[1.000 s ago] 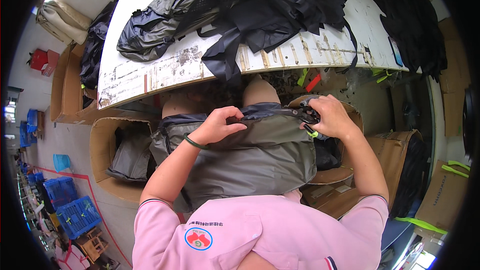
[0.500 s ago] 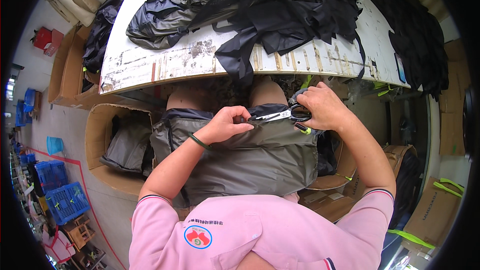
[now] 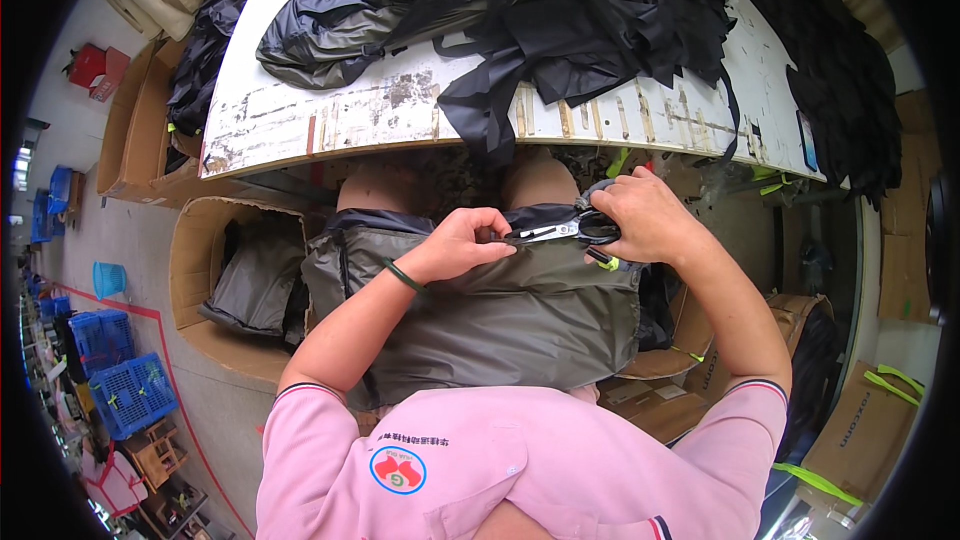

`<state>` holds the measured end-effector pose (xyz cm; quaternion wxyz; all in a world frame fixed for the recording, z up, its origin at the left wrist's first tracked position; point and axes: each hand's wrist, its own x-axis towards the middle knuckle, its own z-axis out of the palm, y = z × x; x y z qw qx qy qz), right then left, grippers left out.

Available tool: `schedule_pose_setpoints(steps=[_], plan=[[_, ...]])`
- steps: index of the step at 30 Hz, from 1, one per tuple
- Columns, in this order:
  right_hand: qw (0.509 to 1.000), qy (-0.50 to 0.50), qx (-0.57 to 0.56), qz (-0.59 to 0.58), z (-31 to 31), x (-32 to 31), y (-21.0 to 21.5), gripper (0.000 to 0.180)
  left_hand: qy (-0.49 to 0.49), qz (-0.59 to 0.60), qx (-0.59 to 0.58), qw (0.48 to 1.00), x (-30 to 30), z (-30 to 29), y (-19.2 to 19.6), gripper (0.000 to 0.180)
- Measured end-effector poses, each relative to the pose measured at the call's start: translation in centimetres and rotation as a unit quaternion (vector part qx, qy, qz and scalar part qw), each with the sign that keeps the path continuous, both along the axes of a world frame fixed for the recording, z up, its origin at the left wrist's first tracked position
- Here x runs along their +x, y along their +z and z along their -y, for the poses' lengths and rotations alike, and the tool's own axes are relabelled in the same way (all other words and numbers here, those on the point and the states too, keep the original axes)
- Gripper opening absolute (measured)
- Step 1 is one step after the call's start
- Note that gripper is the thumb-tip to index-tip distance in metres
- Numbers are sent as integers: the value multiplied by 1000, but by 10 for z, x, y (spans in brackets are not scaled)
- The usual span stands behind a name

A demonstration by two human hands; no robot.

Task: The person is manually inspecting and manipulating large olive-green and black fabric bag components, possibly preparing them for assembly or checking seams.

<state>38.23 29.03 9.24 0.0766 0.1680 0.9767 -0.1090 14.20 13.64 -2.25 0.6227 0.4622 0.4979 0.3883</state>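
Across my lap lies a grey-olive fabric piece [image 3: 500, 325] with black edging. My right hand [image 3: 640, 215] is closed round the black handles of a pair of scissors [image 3: 560, 230], whose silver blades point left toward my other hand. Between the pinched thumb and fingers of my left hand [image 3: 465, 245] is a small dark bit of the fabric's edge or strap, right at the blade tips. Whether the blades touch it I cannot tell. A black and yellow-green strap end [image 3: 604, 259] hangs just below the scissors.
Ahead is a worn white table [image 3: 330, 125] heaped with black and grey fabric [image 3: 600, 40]. An open cardboard box [image 3: 195, 280] holding grey fabric stands at my left, more cardboard [image 3: 860, 430] at my right. Blue crates [image 3: 130, 395] sit on the floor far left.
The view has shifted slightly. My hands and the scissors keep nearly the same place over the fabric; the blades look a little closer together.
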Motion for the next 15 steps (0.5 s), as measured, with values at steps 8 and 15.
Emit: schedule_pose_setpoints(steps=[8,15], plan=[[999,-4,13,51,-2,-3,-2,41,6,-1,5,1000,1,1,-2,14],[999,10,23,37,-1,-9,-6,37,4,-17,5,1000,1,0,3,14]])
